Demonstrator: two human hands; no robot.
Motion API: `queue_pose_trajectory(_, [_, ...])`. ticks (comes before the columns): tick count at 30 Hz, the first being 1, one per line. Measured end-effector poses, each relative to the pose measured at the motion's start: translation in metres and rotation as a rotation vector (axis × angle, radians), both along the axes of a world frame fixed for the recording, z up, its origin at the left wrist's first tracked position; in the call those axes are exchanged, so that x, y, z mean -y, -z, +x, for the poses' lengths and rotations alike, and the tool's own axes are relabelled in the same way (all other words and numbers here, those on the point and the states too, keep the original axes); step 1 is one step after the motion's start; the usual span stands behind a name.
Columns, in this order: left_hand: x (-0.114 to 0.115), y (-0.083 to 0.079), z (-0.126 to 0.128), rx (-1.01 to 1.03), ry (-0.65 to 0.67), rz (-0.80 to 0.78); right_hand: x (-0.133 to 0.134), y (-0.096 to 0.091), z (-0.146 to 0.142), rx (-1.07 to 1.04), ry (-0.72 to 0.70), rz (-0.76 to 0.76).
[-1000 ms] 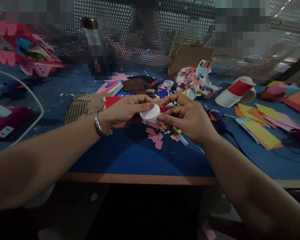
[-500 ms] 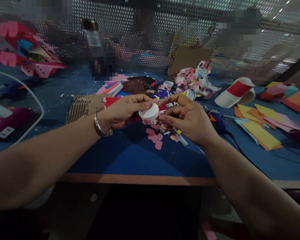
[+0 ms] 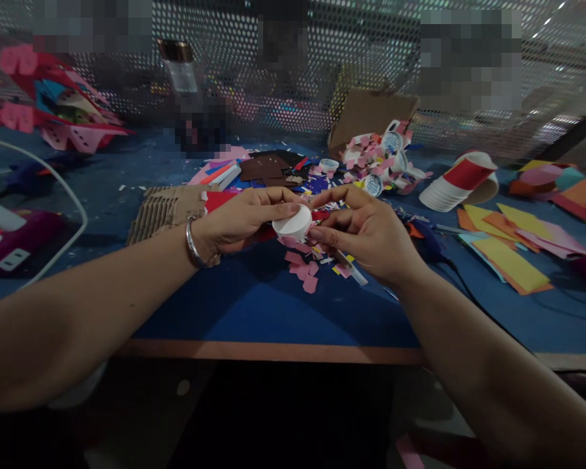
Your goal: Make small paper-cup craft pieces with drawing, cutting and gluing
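Note:
A short white round paper cup base (image 3: 293, 223) is held bottom up over the middle of the table. My left hand (image 3: 251, 212) grips its left side, the thumb on the flat white face. At the right side, my right hand (image 3: 364, 225) closes thumb and fingers on its edge, the index finger arched above. Small pink paper pieces (image 3: 303, 270) lie on the table below it, some seeming to touch its lower rim. Behind my left hand are red paper (image 3: 217, 200) and corrugated cardboard (image 3: 161, 207).
White pieces with pink bits (image 3: 381, 156) are heaped at the back. Stacked paper cups (image 3: 459, 181) lie on the right, near coloured paper (image 3: 510, 260) and a blue glue gun (image 3: 430, 241). A purple power strip (image 3: 27, 241) and white cable (image 3: 81, 208) are left.
The white cup base has tilted slightly and shifted a little to the right in my fingers. Both hands stay nearly in place.

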State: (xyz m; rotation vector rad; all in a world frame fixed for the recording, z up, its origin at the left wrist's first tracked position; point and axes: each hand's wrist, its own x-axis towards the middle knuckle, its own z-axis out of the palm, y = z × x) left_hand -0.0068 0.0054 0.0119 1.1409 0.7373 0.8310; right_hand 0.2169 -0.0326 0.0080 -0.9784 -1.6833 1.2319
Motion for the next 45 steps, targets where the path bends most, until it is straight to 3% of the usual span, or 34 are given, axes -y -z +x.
queue_pose_trajectory(7, [-0.002, 0.001, -0.003, 0.01, -0.026, -0.034, 0.001, 0.0, 0.0, 0.021, 0.039, 0.069])
queue_pose_trajectory(14, [-0.003, -0.006, -0.003, -0.062, -0.191, -0.121, 0.009, 0.006, -0.001, 0.215, 0.245, 0.485])
queue_pose_trajectory(21, [-0.003, -0.007, -0.002, -0.068, -0.2, -0.136, 0.013, 0.007, -0.001, 0.418, 0.223, 0.795])
queue_pose_trajectory(37, [-0.002, -0.006, -0.001, -0.029, -0.187, -0.153, 0.012, 0.009, -0.001, 0.468, 0.211, 0.914])
queue_pose_trajectory(45, [-0.009, -0.002, -0.001, -0.029, -0.233, -0.131, 0.013, 0.011, -0.007, 0.511, 0.207, 1.047])
